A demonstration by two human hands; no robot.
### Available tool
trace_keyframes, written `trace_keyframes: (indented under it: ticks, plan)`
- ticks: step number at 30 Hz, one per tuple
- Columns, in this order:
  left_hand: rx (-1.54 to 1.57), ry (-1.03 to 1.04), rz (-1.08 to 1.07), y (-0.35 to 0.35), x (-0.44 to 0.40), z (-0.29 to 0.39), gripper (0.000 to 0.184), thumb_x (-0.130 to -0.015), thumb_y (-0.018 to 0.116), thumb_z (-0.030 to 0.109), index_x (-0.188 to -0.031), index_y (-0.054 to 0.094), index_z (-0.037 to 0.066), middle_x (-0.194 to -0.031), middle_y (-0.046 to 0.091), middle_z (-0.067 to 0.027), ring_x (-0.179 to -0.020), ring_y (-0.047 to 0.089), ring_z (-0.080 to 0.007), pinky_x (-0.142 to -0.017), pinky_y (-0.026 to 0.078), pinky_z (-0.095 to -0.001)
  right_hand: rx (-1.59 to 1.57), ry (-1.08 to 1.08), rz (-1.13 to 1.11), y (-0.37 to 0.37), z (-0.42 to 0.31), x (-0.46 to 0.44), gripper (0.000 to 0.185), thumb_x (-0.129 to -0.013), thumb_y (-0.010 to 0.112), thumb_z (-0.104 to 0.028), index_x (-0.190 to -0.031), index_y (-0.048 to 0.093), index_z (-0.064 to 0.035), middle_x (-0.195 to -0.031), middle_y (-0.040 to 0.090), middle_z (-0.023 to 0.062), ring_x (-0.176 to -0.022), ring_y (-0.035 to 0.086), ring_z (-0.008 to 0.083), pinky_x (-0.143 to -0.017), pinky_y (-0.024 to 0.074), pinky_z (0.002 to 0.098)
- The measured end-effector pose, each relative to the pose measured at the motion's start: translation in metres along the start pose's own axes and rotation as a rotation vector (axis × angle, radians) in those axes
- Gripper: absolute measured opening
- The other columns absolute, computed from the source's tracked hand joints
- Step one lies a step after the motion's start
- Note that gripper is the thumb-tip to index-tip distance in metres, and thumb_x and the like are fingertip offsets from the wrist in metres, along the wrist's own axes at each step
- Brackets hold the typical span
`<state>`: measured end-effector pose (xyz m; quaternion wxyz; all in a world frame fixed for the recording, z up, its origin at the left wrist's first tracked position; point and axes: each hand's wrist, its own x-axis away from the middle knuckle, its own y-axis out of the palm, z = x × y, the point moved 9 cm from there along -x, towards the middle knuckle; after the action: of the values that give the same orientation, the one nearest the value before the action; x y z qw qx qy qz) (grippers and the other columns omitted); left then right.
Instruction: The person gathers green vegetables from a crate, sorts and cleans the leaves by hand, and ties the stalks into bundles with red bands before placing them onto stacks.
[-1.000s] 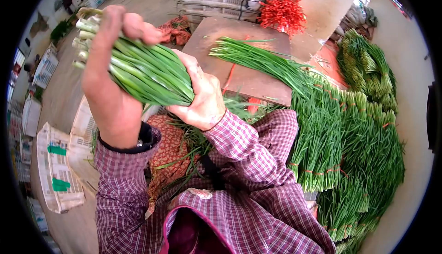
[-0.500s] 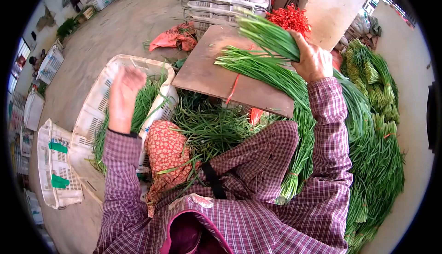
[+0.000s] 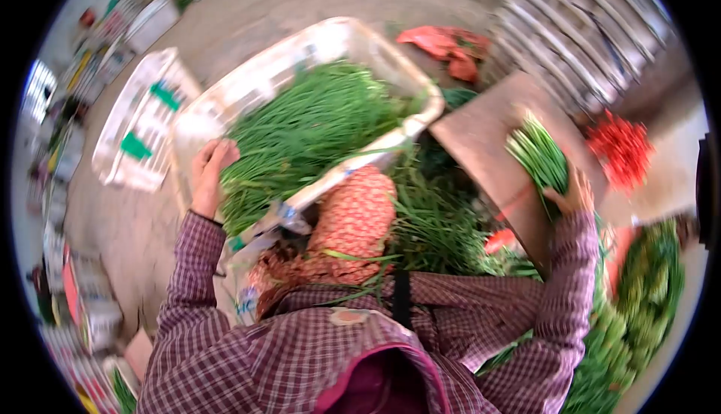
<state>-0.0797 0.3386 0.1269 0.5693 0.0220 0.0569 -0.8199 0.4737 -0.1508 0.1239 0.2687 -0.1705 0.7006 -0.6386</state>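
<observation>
My right hand (image 3: 574, 191) is wrapped around the lower part of a bunch of garlic chives (image 3: 539, 155), which rests on a brown board (image 3: 481, 140) with its pale ends pointing away from me. At the near left side of a white plastic crate (image 3: 338, 35), my left hand (image 3: 213, 163) has its fingers curled together beside the leaf tips of the chives (image 3: 308, 117) lying in it. Blur hides whether those fingers grip anything. A patterned orange cloth (image 3: 357, 219) covers my knee between crate and board.
Loose green leaves (image 3: 443, 219) lie heaped below the board. Red ties (image 3: 619, 151) sit beyond it, near stacked white crates (image 3: 578, 31). More chive bundles (image 3: 650, 294) are piled at right. Another white crate (image 3: 139, 125) stands at left, and an orange bag (image 3: 451, 48) lies on the floor.
My view has swung left, bringing the crate nearer the middle. The right hand has lowered its bunch onto the board. My left hand has come down to the crate's near left side.
</observation>
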Motion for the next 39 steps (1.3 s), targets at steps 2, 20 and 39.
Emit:
trace_keyframes:
  ticks: [2, 20, 39]
  plan:
    - [-0.319, 0.100, 0.016, -0.046, -0.011, -0.023, 0.022, -0.093, 0.060, 0.018, -0.104, 0.064, -0.001, -0.094, 0.066, -0.0060, -0.089, 0.063, -0.0173, -0.087, 0.049, -0.0303, -0.095, 0.000, 0.053, 0.016, 0.015, 0.003, 0.103, -0.060, 0.081, -0.050, -0.148, 0.031, -0.0255, -0.140, 0.046, 0.0132, -0.127, 0.044, 0.0380, -0.105, 0.0360, 0.0505]
    - [-0.836, -0.158, 0.315, -0.224, -0.056, -0.146, 0.086, -0.078, 0.073, 0.023, -0.145, 0.024, 0.000, -0.107, 0.063, -0.0290, -0.094, 0.064, -0.0402, -0.083, 0.050, -0.0434, -0.538, -0.961, -0.254, 0.006, -0.482, 0.004, 0.066, -0.081, 0.072, -0.040, -0.135, 0.049, -0.0090, -0.129, 0.057, 0.0178, -0.120, 0.054, 0.0342, -0.103, 0.0423, 0.0433]
    - [-0.918, -0.030, 0.316, -0.200, -0.049, -0.116, 0.071, -0.082, 0.061, 0.007, -0.141, 0.023, -0.005, -0.097, 0.062, -0.0281, -0.088, 0.063, -0.0428, -0.075, 0.049, -0.0450, 0.016, -1.131, -0.479, 0.217, -0.822, 0.016, 0.091, -0.078, 0.074, -0.047, -0.148, 0.028, -0.0119, -0.147, 0.038, 0.0071, -0.135, 0.036, 0.0223, -0.114, 0.0294, 0.0444]
